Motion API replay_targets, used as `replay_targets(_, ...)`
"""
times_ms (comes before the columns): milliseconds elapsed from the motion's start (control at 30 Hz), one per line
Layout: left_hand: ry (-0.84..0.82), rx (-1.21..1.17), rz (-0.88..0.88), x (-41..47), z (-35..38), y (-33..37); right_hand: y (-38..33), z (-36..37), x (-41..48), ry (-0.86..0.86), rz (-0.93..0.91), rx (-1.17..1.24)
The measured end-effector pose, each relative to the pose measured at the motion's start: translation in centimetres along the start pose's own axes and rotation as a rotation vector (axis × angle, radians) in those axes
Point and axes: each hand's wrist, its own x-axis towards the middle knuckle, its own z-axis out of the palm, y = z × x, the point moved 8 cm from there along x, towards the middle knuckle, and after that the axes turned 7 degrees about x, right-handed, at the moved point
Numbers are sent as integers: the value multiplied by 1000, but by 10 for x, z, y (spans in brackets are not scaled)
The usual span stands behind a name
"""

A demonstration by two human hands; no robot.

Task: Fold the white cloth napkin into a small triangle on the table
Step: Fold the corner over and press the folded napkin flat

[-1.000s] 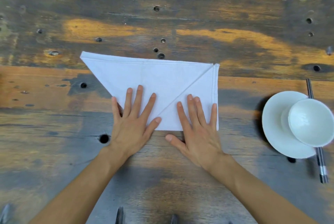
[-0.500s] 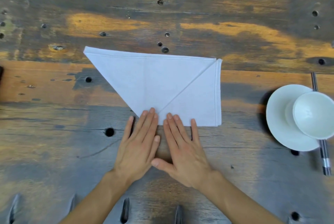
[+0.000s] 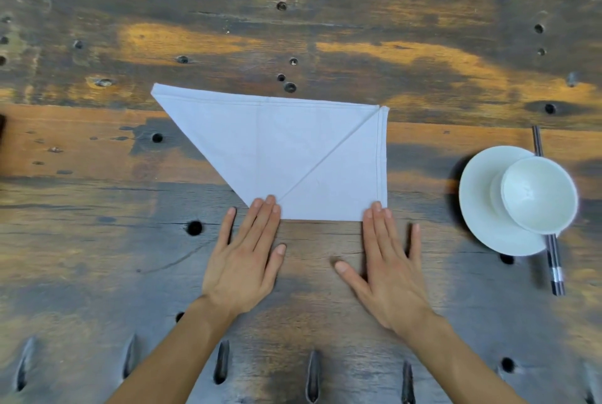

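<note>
The white cloth napkin (image 3: 293, 156) lies flat in the middle of the wooden table (image 3: 325, 28). Its right corner is folded in as a triangular flap, and its left point sticks out to the far left. My left hand (image 3: 247, 257) lies flat with straight fingers, its fingertips touching the napkin's near edge at the bottom of the fold line. My right hand (image 3: 387, 270) also lies flat, fingertips on the napkin's near right corner. Both palms rest on bare wood.
A white saucer (image 3: 482, 214) with a small white bowl (image 3: 539, 195) on it stands at the right. Dark chopsticks (image 3: 553, 260) lie under the saucer. The tabletop is rough wood with several holes and slots near the front edge.
Both hands slid back from the middle of the napkin to its near edge. The right hand then moved right along the edge to the near right corner.
</note>
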Motion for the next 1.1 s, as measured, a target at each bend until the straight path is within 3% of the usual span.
replay_targets(100, 21, 27, -9, -1, -3, 1, -17, -4, 2, 23, 15, 44)
replay_targets(200, 86, 2, -31, -6, -12, 16, -58, -9, 10, 28, -90, 111)
replay_targets(367, -88, 60, -152, -19, 11, 45, -124, 6, 27, -66, -226, 196)
replay_targets(800, -60, 31, -318, -24, 10, 35, -131, 14, 28, 4, -197, 245)
replay_targets(1100, -23, 10, -318, -23, 12, 31, -139, 24, 31, -45, -202, 221)
